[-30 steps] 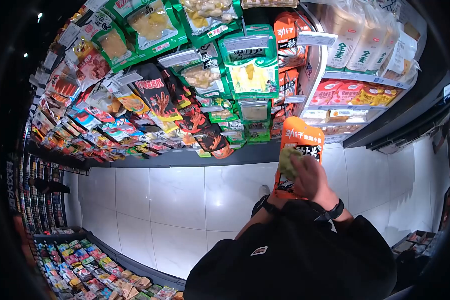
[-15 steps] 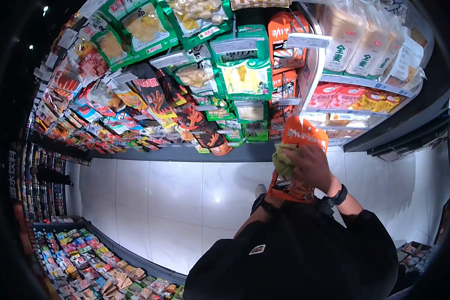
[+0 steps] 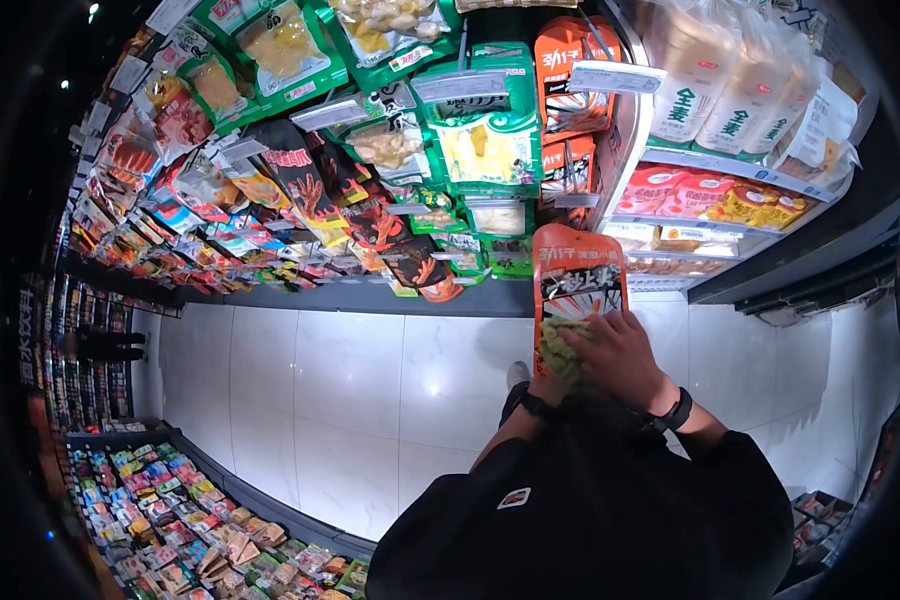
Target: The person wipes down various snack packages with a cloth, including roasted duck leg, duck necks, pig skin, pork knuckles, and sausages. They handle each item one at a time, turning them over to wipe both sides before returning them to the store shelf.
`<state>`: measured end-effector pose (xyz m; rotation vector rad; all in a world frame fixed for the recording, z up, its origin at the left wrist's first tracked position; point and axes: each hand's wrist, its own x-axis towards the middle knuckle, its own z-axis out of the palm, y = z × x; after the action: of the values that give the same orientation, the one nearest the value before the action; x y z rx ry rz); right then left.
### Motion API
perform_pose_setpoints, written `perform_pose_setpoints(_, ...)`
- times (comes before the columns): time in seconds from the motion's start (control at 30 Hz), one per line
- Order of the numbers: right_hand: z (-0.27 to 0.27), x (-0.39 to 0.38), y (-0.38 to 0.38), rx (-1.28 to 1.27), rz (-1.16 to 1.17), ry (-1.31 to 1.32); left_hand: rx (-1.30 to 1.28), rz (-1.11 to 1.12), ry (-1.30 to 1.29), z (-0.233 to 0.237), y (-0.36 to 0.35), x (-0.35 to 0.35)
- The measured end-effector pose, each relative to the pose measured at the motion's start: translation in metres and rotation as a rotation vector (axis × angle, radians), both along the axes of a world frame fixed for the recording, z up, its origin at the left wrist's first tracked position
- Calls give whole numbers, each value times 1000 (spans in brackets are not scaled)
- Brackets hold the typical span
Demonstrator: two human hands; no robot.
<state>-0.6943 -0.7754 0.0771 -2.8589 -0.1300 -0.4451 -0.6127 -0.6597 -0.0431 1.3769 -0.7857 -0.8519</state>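
An orange snack packet [image 3: 580, 262] with a hang hole stands upright in front of my body, its printed front towards me. At its lower end is my left hand [image 3: 547, 388]; the fingers are hidden behind the packet, which it supports. My right hand [image 3: 625, 360] is closed on a crumpled green cloth [image 3: 564, 345] and presses it against the lower front of the packet.
Ahead are racks of hanging snack packets, with green bags [image 3: 490, 150] and more orange packets [image 3: 575, 80]. Bread loaves [image 3: 695, 90] sit on a white shelf [image 3: 730, 168] at the right. A low display bin [image 3: 200, 530] of packaged snacks lies lower left. Another person [image 3: 110, 346] stands far left.
My right hand has moved the cloth down the packet, from its upper left part to its lower part. The packet has shifted slightly left, and its printed middle now shows.
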Motion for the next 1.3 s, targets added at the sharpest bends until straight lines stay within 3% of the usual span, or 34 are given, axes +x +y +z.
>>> perform_pose_setpoints(0.13,-3,15,-17,-43,-269,11,90,-4,-241,-2,-10,-1)
perform_pose_setpoints(0.27,-5,12,-5,10,3,-111,-164,-35,379,-7,-8,0)
perform_pose_setpoints(0.47,-1,1,-45,13,-279,-82,-324,-78,736,-13,-8,7)
perform_pose_setpoints(0.6,5,20,-67,38,-461,-100,-346,-95,796,-14,-8,7)
perform_pose_setpoints(0.73,-2,22,-63,85,-438,-90,-364,-98,826,-15,-9,8)
perform_pose_setpoints(0.93,-20,-2,-18,119,-100,-32,-388,-91,833,-16,-12,11)
perform_pose_setpoints(1.0,-21,-4,-12,106,154,-119,-391,-92,834,-16,-15,12)
perform_pose_setpoints(1.1,-4,-5,-22,18,112,-78,-399,-105,853,-16,-16,14)
perform_pose_setpoints(1.23,-10,8,-45,-31,-264,-89,-403,-107,865,-17,-18,14)
perform_pose_setpoints(1.3,-14,10,-39,-5,-240,-98,-406,-111,869,-17,-19,15)
